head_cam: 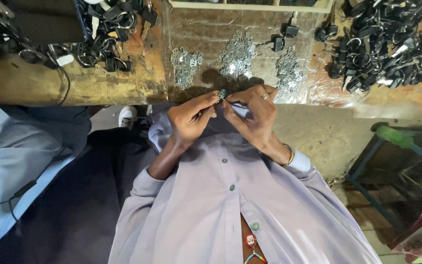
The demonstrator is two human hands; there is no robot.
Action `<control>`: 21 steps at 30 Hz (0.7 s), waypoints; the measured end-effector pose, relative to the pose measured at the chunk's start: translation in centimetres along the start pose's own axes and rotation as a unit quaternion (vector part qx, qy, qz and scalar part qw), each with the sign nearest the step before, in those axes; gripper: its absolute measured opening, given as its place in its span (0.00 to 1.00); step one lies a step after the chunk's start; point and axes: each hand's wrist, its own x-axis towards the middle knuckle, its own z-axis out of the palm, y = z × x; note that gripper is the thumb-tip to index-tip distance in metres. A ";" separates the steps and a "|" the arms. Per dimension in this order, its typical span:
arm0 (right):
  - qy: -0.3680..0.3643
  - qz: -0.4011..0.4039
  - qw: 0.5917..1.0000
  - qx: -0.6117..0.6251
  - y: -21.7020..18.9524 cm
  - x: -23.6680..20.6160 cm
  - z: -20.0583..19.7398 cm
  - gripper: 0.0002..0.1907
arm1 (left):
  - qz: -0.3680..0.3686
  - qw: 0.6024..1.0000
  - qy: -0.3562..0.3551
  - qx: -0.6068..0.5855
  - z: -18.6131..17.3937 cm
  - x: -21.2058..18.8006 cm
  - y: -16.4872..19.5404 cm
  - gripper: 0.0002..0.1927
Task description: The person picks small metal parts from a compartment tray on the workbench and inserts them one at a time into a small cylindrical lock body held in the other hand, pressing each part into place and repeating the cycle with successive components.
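From the head camera, looking down our own lilac shirt front, we see both hands raised together just short of the bench (98,88) edge. Our left hand (191,122) pinches a small part with a teal tip (222,93) between thumb and forefinger, the fingers (206,101) pressed together on it. The part sits at the very top of the grip, pointing up and away from us toward the bench. Our right hand (255,117) meets it from the other side, its fingertips closed on a thin dark piece that runs roughly sideways from the teal tip toward that hand; what the piece is, we cannot tell.

So the part lies between the two hands, touching both, with the left hand carrying it. Beyond, on the bench, lie three heaps of small silvery metal pieces (238,54), well apart from the hands, and piles of black clips with rings (387,39) at the far corners. A sleeve of another person (6,151) shows at the side.
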 end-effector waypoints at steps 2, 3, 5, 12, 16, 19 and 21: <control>-0.031 0.004 0.999 -0.010 -0.1 0.0 -0.1 0.11 | 0.031 0.999 -0.006 0.039 -0.4 -0.1 0.1 0.13; -0.052 0.001 0.999 -0.017 -0.1 0.1 -0.3 0.10 | 0.052 0.997 -0.005 0.055 -0.6 -0.1 0.1 0.12; -0.082 -0.011 0.996 -0.028 -0.1 0.3 -0.3 0.09 | 0.059 0.997 0.002 0.053 -1.0 -0.3 0.1 0.11; -0.078 -0.065 0.986 -0.135 -1.4 1.9 1.0 0.17 | -0.016 0.996 0.085 -0.038 -3.5 -1.8 0.7 0.11; -0.112 -0.062 0.955 -0.268 -2.1 2.8 2.3 0.21 | -0.041 0.991 0.120 -0.035 -4.6 -2.4 0.9 0.11; -0.110 -0.002 0.974 -0.196 -2.0 2.8 2.2 0.20 | -0.049 0.989 0.125 -0.055 -4.8 -2.5 0.8 0.11; -0.128 -0.013 0.973 -0.194 -1.7 2.3 1.7 0.26 | -0.040 0.989 0.129 -0.057 -4.6 -2.5 0.6 0.11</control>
